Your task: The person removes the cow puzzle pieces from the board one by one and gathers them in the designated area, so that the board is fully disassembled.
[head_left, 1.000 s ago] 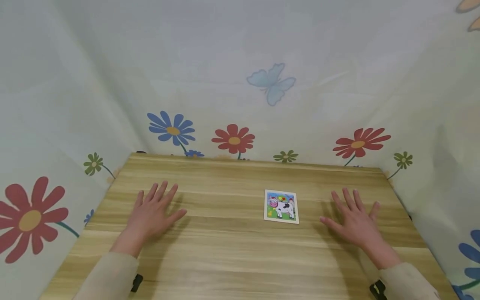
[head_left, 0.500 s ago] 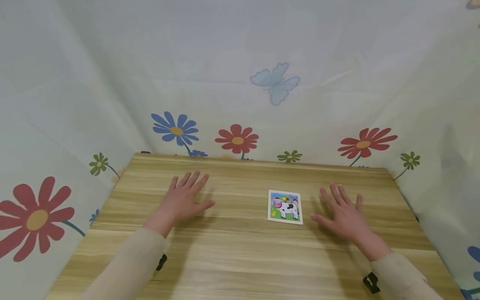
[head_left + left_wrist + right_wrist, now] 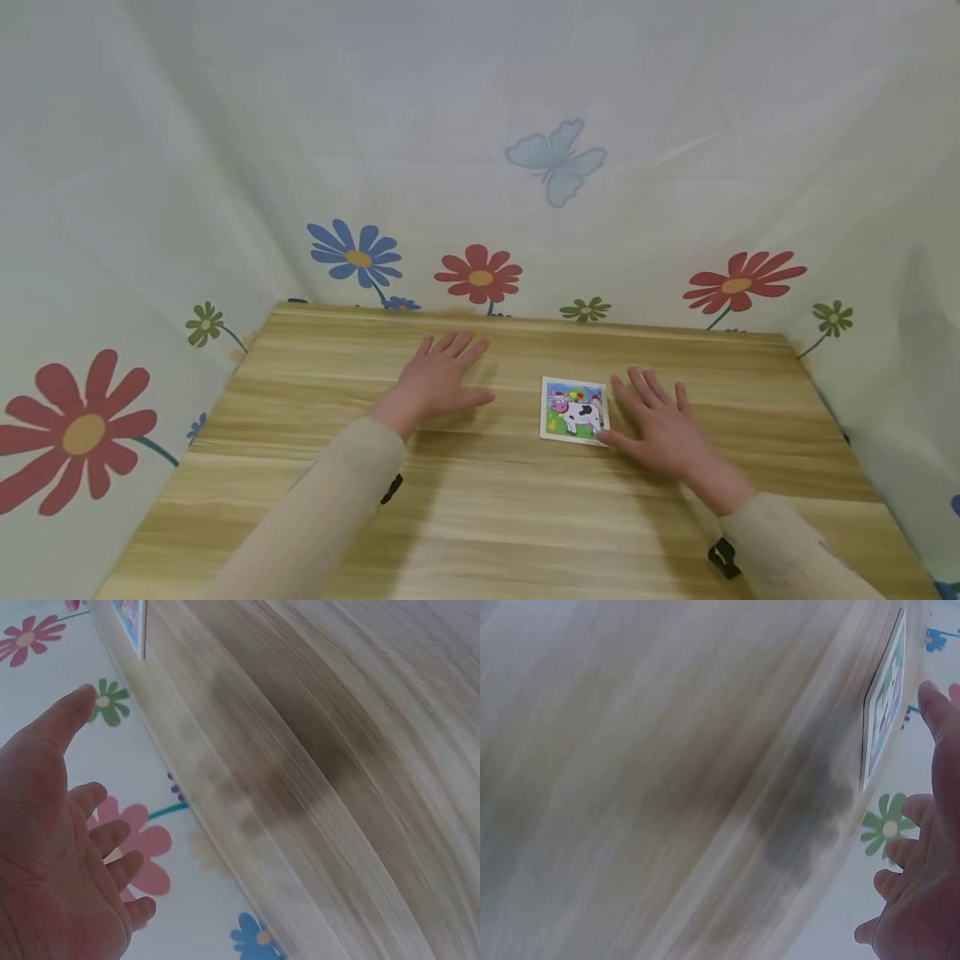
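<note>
A small picture puzzle board (image 3: 574, 410) with a white border and a cartoon cow lies flat on the wooden table. To its left, my left hand (image 3: 437, 379) hovers over the tabletop with fingers spread and nothing in it. On the other side, my right hand (image 3: 660, 425) is also spread and holds nothing; its thumb tip overlaps the board's lower right corner in the head view. The right wrist view shows the board (image 3: 885, 705) beyond the thumb, apart from the hand. Only a corner of the board (image 3: 133, 622) appears in the left wrist view.
The wood-grain table (image 3: 480, 533) has its far edge against a pale curtain (image 3: 405, 125) printed with flowers and a butterfly. Curtain sides also rise at the left and right of the table. Dark straps show under both sleeves.
My left hand has moved right, toward the puzzle board. The right hand has shifted left until its thumb overlaps the board's corner in view. The board stays on the table.
</note>
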The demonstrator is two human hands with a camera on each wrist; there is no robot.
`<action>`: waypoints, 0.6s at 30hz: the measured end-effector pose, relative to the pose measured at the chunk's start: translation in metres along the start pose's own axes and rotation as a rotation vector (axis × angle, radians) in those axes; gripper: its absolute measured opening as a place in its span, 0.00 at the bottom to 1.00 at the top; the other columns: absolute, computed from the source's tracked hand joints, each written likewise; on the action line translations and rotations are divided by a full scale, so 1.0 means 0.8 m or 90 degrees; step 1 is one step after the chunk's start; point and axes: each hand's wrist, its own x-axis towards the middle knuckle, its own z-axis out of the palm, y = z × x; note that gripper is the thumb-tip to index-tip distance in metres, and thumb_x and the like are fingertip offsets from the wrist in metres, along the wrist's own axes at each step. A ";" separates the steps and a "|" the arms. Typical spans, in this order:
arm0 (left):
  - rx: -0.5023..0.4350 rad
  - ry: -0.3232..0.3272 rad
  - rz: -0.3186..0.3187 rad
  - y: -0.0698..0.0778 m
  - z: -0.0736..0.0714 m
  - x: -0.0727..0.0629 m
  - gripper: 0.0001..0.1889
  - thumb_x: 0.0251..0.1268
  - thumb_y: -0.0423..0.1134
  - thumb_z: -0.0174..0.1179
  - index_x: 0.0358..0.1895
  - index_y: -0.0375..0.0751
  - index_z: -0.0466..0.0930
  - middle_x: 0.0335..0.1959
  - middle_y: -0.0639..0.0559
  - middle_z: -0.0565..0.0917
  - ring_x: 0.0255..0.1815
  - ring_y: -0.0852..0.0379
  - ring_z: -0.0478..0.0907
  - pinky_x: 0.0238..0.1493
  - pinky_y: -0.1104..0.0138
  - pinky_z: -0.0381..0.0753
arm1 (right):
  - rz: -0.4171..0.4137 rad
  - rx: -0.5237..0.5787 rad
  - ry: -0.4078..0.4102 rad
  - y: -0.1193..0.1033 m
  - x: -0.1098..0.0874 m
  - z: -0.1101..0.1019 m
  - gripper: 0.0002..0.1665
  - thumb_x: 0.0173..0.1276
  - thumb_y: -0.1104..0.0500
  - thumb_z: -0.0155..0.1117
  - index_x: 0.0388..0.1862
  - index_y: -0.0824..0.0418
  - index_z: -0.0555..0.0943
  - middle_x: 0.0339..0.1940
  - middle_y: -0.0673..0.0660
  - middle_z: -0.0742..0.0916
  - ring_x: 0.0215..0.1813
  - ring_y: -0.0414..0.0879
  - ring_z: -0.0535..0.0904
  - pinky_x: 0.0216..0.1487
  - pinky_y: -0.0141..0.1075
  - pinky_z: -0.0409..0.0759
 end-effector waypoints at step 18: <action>-0.097 -0.021 0.066 0.067 0.011 0.049 0.43 0.73 0.60 0.66 0.85 0.52 0.61 0.85 0.48 0.64 0.85 0.46 0.59 0.83 0.50 0.57 | -0.079 0.026 -0.007 -0.038 -0.007 0.032 0.57 0.70 0.25 0.64 0.87 0.55 0.63 0.87 0.62 0.62 0.87 0.64 0.53 0.80 0.71 0.45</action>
